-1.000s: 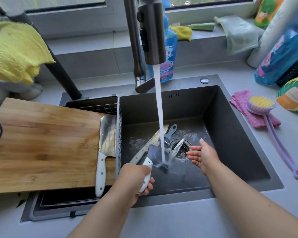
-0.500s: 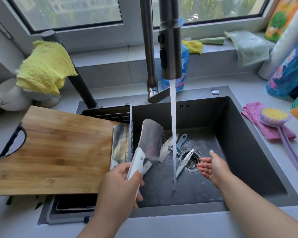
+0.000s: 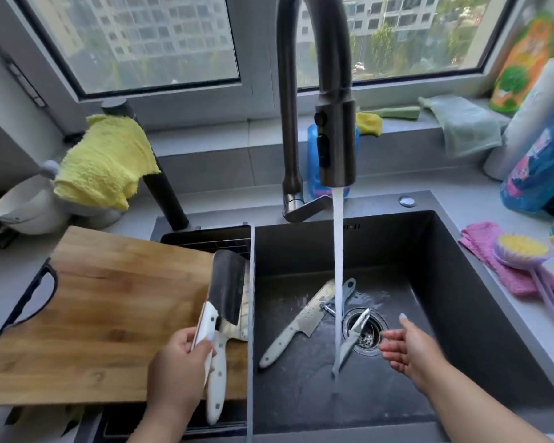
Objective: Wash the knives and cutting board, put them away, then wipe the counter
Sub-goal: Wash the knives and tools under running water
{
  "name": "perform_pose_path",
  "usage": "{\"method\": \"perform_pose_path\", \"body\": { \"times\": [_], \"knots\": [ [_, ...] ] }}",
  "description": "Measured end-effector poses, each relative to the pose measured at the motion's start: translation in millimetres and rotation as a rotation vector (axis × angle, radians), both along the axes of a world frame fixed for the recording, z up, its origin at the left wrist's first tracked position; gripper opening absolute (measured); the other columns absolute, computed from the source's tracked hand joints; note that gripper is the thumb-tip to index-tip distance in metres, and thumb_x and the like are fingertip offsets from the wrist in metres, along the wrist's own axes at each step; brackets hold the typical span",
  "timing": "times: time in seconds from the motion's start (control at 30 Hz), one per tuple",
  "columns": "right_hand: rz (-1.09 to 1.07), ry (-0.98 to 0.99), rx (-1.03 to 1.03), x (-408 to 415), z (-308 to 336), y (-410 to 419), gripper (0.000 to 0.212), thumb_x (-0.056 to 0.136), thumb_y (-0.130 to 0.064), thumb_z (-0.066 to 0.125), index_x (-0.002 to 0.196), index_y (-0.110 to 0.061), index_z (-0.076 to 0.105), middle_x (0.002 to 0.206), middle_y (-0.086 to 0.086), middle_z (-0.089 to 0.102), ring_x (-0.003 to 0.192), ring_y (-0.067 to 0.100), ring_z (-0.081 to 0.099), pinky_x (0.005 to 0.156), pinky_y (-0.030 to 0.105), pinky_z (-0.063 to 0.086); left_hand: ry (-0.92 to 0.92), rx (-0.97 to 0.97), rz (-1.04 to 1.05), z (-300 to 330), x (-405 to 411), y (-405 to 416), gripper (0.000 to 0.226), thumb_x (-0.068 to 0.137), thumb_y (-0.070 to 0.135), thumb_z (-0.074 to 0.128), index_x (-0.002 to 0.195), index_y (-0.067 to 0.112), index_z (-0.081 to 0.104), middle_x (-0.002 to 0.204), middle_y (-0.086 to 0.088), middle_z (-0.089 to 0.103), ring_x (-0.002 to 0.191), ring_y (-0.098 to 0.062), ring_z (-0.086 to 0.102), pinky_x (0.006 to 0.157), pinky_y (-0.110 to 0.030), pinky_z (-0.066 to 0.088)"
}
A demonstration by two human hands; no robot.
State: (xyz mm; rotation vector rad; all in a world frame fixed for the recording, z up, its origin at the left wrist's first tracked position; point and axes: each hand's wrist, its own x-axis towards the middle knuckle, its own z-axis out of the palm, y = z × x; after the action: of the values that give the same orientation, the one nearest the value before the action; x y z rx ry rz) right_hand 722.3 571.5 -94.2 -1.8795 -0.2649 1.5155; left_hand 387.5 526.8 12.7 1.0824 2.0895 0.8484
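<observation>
Two cleavers by L hand: one gripped by handle, other just beneath, on board. R hand spread, fingers relaxed, beside water stream.

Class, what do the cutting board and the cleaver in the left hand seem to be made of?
Cutting board: likely bamboo or wood, matt, with tan grain strips. Cleaver held by the left hand: metal blade, dark sheen; white handle, probably plastic, smooth and glossy.
</observation>
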Motion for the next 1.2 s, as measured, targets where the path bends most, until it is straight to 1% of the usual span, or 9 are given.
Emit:
{"method": "perform_pose_path", "body": {
  "times": [0.13, 0.27, 0.43, 0.53, 0.67, 0.8, 0.93, 1.03, 1.2],
  "knots": [
    [-0.001, -0.019, -0.004, 1.1, -1.8, -0.6, 0.054, 0.101, -0.046, 0.032, 0.078, -0.004, 0.058, 0.053, 0.010, 0.057, 0.050, 0.020, 0.048, 0.049, 0.022, 0.032, 0.030, -0.061, -0.003, -18.9, 2.9, 2.7, 0.004, 0.089, 0.022, 0.063, 0.088, 0.020, 0.066, 0.071, 0.004, 0.070, 0.063, -0.013, 0.064, 0.054, -0.026, 0.043],
    [0.009, -0.027, 0.002, 2.2, -1.2, -0.7, 0.053, 0.102, -0.044, 0.031, 0.080, -0.004, 0.058, 0.061, 0.012, 0.057, 0.052, 0.021, 0.049, 0.049, 0.023, 0.033, 0.144, -0.093, -0.040, -29.2, 5.7, 2.0, 0.004, 0.090, 0.027, 0.061, 0.089, 0.023, 0.062, 0.076, 0.010, 0.064, 0.068, -0.012, 0.060, 0.056, -0.028, 0.043],
    [0.017, -0.028, 0.001, 3.2, 0.3, -2.1, 0.051, 0.101, -0.043, 0.033, 0.082, -0.004, 0.059, 0.062, 0.012, 0.057, 0.053, 0.021, 0.050, 0.050, 0.025, 0.035, 0.282, -0.085, -0.074, -39.7, 8.6, 0.3, 0.000, 0.087, 0.025, 0.063, 0.087, 0.026, 0.064, 0.089, 0.000, 0.058, 0.080, -0.021, 0.053, 0.068, -0.033, 0.043],
    [0.019, -0.030, 0.004, 2.8, 0.4, -2.6, 0.051, 0.101, -0.044, 0.033, 0.082, -0.004, 0.059, 0.061, 0.012, 0.057, 0.052, 0.021, 0.051, 0.050, 0.025, 0.036, 0.301, -0.115, -0.065, -44.2, 8.3, -0.5, 0.015, 0.085, 0.028, 0.065, 0.097, 0.020, 0.071, 0.085, 0.002, 0.056, 0.080, -0.021, 0.053, 0.069, -0.031, 0.040],
    [0.010, -0.028, -0.001, 3.2, 1.6, -2.0, 0.051, 0.100, -0.045, 0.035, 0.081, -0.005, 0.059, 0.062, 0.012, 0.058, 0.052, 0.021, 0.052, 0.050, 0.024, 0.037, 0.303, -0.132, -0.047, -45.5, 9.7, 1.8, 0.022, 0.082, 0.034, 0.067, 0.101, 0.023, 0.070, 0.093, 0.003, 0.057, 0.083, -0.020, 0.056, 0.074, -0.033, 0.047],
    [0.017, -0.014, -0.003, 1.4, 4.3, -2.4, 0.051, 0.101, -0.044, 0.034, 0.080, -0.005, 0.059, 0.059, 0.011, 0.057, 0.051, 0.021, 0.051, 0.049, 0.024, 0.037, 0.339, 0.027, 0.003, -21.5, 29.1, 15.0, 0.018, 0.086, 0.029, 0.061, 0.104, 0.024, 0.061, 0.110, 0.001, 0.052, 0.088, -0.017, 0.049, 0.074, -0.031, 0.042],
    [0.032, -0.004, -0.015, -0.1, 6.1, -1.5, 0.050, 0.101, -0.043, 0.034, 0.081, -0.005, 0.059, 0.061, 0.012, 0.058, 0.051, 0.021, 0.051, 0.049, 0.024, 0.037, 0.186, 0.253, -0.262, -2.4, 73.7, 34.3, 0.013, 0.086, 0.010, 0.059, 0.089, 0.020, 0.065, 0.089, 0.007, 0.058, 0.080, -0.014, 0.056, 0.067, -0.028, 0.044],
    [0.036, 0.004, -0.017, 0.6, 3.5, -0.3, 0.049, 0.101, -0.042, 0.035, 0.083, -0.004, 0.060, 0.058, 0.010, 0.058, 0.049, 0.020, 0.051, 0.048, 0.023, 0.037, 0.168, 0.168, -0.485, -7.1, 114.7, 48.3, 0.014, 0.088, 0.014, 0.056, 0.085, 0.023, 0.066, 0.085, 0.011, 0.059, 0.079, -0.005, 0.055, 0.065, -0.018, 0.044],
    [0.042, 0.053, 0.002, 1.0, 3.4, 2.0, 0.049, 0.102, -0.041, 0.034, 0.082, -0.004, 0.060, 0.054, 0.010, 0.057, 0.049, 0.020, 0.049, 0.048, 0.023, 0.036, 0.127, -0.076, -0.564, -48.1, 157.0, 78.6, 0.012, 0.084, 0.022, 0.052, 0.082, 0.020, 0.064, 0.080, 0.001, 0.065, 0.075, -0.023, 0.063, 0.067, -0.039, 0.055]
  ]
}}
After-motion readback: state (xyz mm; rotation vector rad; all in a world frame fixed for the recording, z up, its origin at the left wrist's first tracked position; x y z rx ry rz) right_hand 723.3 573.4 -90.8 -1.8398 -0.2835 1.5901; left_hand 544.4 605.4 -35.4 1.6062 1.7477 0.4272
